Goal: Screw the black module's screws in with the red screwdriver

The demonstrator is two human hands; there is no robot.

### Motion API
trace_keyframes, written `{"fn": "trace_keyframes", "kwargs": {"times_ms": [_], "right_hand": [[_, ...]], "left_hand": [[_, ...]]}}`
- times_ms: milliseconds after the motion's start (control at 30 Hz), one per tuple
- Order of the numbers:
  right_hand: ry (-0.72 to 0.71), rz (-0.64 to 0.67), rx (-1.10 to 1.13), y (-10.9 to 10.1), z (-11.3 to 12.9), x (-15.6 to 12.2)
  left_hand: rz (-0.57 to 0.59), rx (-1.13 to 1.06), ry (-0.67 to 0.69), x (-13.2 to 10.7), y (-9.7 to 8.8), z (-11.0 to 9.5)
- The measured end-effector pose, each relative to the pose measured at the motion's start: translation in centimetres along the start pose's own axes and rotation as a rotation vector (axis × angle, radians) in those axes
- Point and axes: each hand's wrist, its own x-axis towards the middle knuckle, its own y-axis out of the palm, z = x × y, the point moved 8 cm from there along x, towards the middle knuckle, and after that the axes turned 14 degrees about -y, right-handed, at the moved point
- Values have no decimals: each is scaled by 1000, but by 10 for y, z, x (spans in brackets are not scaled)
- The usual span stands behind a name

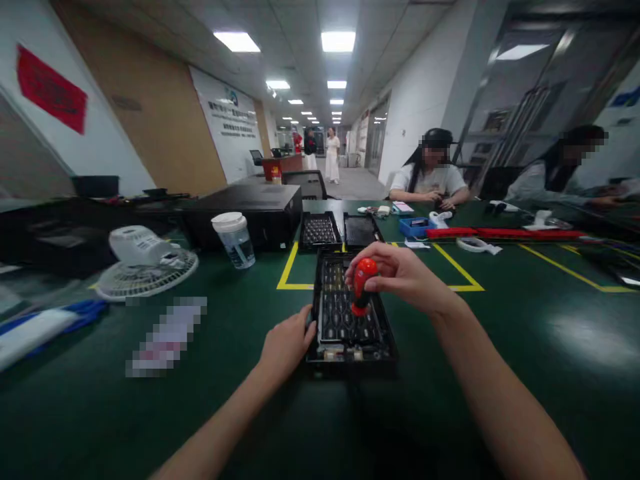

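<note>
A black rectangular tray-like case (393, 343) lies on the green table in front of me, filled with rows of dark oval parts and a few pale pieces at its near end. My right hand (395, 273) grips a red and black screwdriver (360, 288) by its stubby handle, held nearly upright over the case's right half. The tip of the screwdriver is too dark to make out. My left hand (289, 339) rests against the case's left side, fingers closed around its edge.
Two black trays (320, 230) stand behind the case. Left are a lidded plastic cup (235, 241), a white fan (145, 263) and a large black box (250, 207). To the right lie a blue box (415, 227), a red strip (500, 233) and a white tape roll (473, 245). Two people sit at the right.
</note>
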Motion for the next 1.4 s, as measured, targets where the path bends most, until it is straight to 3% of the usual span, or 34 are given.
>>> {"fn": "trace_keyframes", "kwargs": {"times_ms": [300, 533, 700, 967, 1233, 1400], "right_hand": [[-232, -381, 78, -27, 10, 0], [-212, -508, 137, -33, 1, -1], [-192, -543, 146, -30, -1, -2], [-148, -528, 51, -30, 3, -4], [-110, -626, 85, -45, 3, -9], [-58, -724, 189, -59, -6, -14]], "left_hand": [[-142, -2, 132, -5, -24, -19], [-121, -36, 284, -8, -33, -45], [85, -116, 466, 6, -19, -77], [148, -111, 473, 44, 9, -114], [187, -112, 396, 62, 31, -123], [218, -203, 369, 66, 29, -122]]}}
